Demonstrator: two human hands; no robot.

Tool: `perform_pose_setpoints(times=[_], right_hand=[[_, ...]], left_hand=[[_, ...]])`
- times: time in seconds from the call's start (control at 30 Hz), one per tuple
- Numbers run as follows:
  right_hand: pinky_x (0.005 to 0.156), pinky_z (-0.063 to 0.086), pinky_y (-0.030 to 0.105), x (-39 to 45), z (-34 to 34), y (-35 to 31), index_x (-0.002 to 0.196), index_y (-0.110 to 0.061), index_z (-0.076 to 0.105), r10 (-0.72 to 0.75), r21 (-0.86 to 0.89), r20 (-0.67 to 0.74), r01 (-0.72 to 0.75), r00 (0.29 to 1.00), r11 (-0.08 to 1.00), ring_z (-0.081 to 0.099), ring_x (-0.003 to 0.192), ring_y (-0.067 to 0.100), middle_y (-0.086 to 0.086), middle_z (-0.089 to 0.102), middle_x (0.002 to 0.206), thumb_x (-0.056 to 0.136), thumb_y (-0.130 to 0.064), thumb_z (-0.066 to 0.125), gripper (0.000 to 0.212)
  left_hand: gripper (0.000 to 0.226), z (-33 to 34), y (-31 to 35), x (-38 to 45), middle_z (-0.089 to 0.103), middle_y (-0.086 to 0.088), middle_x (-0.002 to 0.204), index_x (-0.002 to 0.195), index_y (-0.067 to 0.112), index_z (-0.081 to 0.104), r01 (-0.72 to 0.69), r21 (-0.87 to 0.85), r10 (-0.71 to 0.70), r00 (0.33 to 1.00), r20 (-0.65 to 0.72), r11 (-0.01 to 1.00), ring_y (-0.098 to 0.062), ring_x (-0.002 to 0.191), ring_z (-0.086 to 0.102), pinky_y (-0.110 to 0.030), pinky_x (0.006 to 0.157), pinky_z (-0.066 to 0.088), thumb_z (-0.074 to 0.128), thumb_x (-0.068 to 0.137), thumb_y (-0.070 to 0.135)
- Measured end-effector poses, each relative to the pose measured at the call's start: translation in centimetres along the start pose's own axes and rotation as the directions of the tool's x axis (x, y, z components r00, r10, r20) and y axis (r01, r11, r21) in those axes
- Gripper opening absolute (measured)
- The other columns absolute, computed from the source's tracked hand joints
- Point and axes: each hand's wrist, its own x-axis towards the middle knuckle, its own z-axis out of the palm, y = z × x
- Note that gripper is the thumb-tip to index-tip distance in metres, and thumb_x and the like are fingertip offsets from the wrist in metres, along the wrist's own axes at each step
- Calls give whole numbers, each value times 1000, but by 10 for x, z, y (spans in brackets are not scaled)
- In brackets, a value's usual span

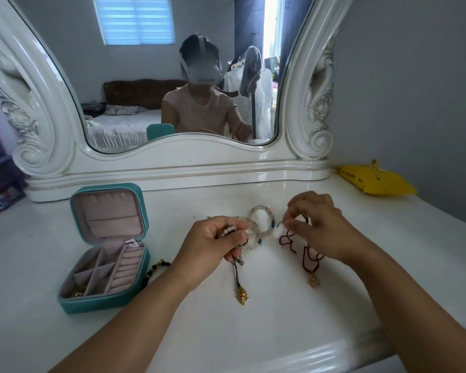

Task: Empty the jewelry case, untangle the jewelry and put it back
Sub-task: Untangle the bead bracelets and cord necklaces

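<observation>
Untangling step, I judge. Left hand [215, 242] clamped on pale bead strand [228, 230]; right hand [316, 224] pinching red cord [289, 239], mid-desk. Jewelry case [105, 251] open near left edge, probably not fully emptied. Next: ease strands apart gently.

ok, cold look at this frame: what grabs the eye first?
Both hands meet mid-table over jewelry: the left hand grips pale beads, the right hand pinches a red cord. The open teal jewelry case sits to their left, and the ornate white mirror fills the back.
</observation>
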Motion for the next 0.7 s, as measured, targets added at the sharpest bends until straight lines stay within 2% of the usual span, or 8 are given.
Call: perform_pose_setpoints(times=[0.07,0.13,0.2,0.33,0.47,0.57,0.63,0.7], right_hand=[[87,33,29,6,-6,-11,77,-32,56,-5,62,-37,7,999,998,45,95,11,-15,56,91,90,-24,54,16],[72,45,25,13,-10,-22,81,-26,58,-3,207,-61,16,998,978,56,78,11,-11,62,79,91,-23,53,11],[61,44,19,18,-9,-35,82,-21,59,-30,315,-54,46,998,948,56,64,4,-7,63,73,90,-19,55,9],[67,45,15,27,3,-59,83,-13,63,-154,319,16,141,988,937,58,71,5,5,68,81,86,-10,59,6],[73,48,24,32,14,-72,85,-4,63,-198,427,19,171,980,888,60,72,11,12,69,82,84,-3,59,5],[74,48,32,39,22,-70,92,-14,62,-134,544,-3,114,991,831,59,70,18,11,64,77,81,-14,67,13],[68,44,34,42,27,-70,101,-20,59,-79,613,69,21,994,790,52,65,17,12,56,71,74,-23,74,31],[70,44,41,43,33,-70,108,-21,57,-70,623,173,-54,982,780,51,70,22,22,55,75,71,-23,76,42]], left_hand=[[16,0,1,0,62,-8,66,89,15,70,-5,-14,5,1000,1,1000,-10,49,55,-17,46,42,64,83,1],[22,-1,2,0,62,-4,71,96,17,68,-18,-47,18,1000,5,999,-10,50,55,-17,47,43,64,83,1],[33,-1,6,1,62,-2,77,108,20,64,-33,-82,34,999,12,996,-13,51,55,-19,49,44,64,82,0],[48,-2,17,4,62,-2,74,115,35,57,-71,-88,79,993,88,994,-17,53,54,-22,49,45,66,81,2],[32,-12,27,9,60,-4,71,105,27,62,-88,-27,89,995,38,996,-13,48,53,-19,45,42,64,83,4],[28,-23,35,15,60,-5,68,102,23,63,-78,-22,77,997,-18,997,-13,47,53,-19,44,42,62,83,2],[26,-31,42,19,59,-5,66,96,24,64,-91,-57,87,994,-73,994,-12,45,54,-19,43,44,62,83,2],[23,-36,49,23,59,-6,66,94,22,63,-108,-120,95,989,-111,987,-10,44,54,-19,44,45,63,84,2]])
